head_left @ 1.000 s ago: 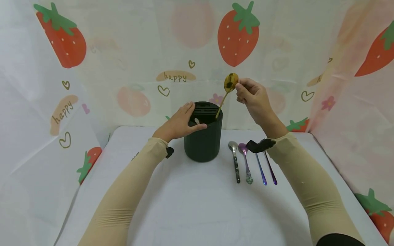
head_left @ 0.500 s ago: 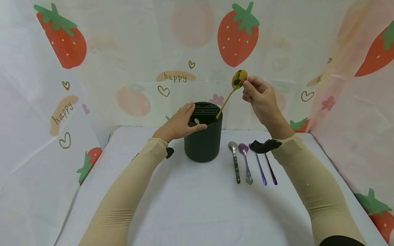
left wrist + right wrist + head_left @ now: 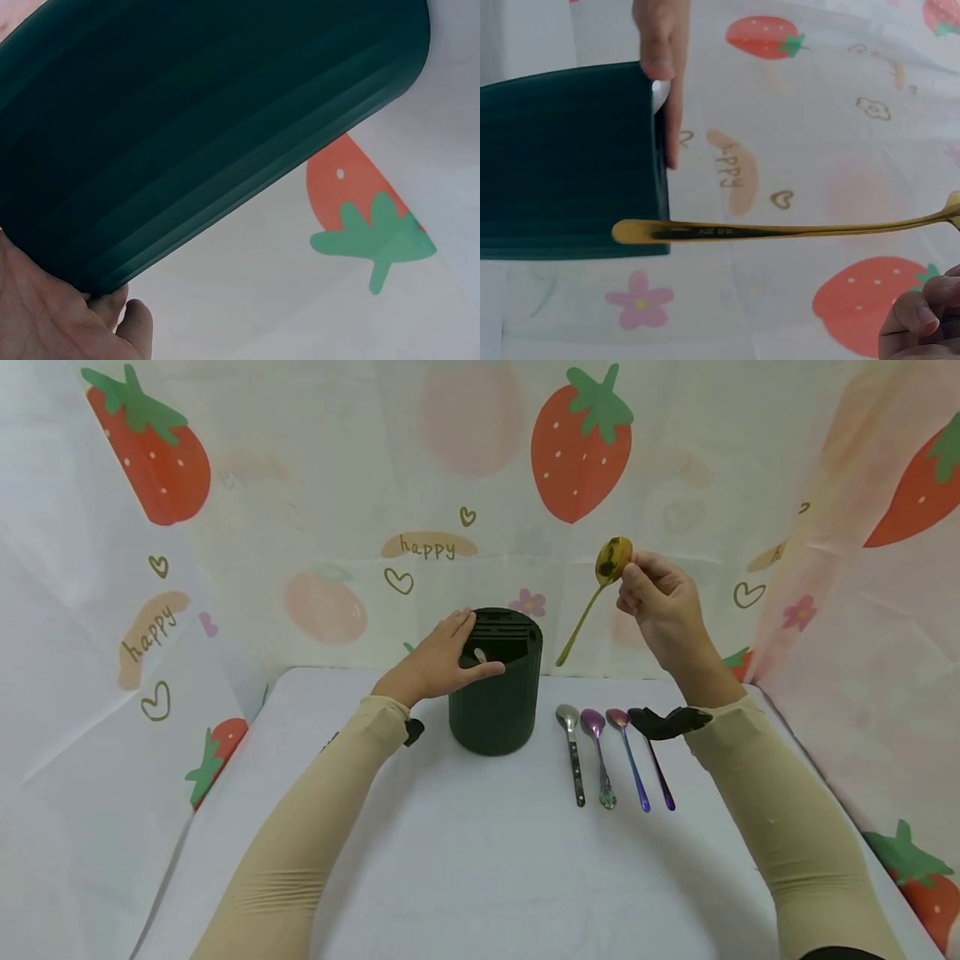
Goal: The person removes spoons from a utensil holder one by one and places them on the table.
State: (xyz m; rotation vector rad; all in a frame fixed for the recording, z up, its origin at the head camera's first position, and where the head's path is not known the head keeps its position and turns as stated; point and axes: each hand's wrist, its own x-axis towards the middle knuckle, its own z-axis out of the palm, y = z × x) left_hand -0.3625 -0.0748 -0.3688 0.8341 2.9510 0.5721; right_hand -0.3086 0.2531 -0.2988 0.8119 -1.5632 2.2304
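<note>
My right hand pinches a golden spoon by the edge of its bowl, and the handle hangs down to the left. In the head view the handle's end is beside the dark green utensil holder, outside its opening. The holder stands upright on the table. My left hand rests across the holder's rim with straight fingers, thumb toward the front. A small pale, rounded tip shows inside the opening; the rest of it is hidden.
Right of the holder several spoons lie in a row: one silver with a dark handle, one purple, one blue-purple, and a dark one partly behind the wrist strap. A strawberry-print cloth hangs behind the table.
My right hand has moved to the right with the golden spoon, whose handle end has left the holder's opening. The left hand and the holder have stayed in place.
</note>
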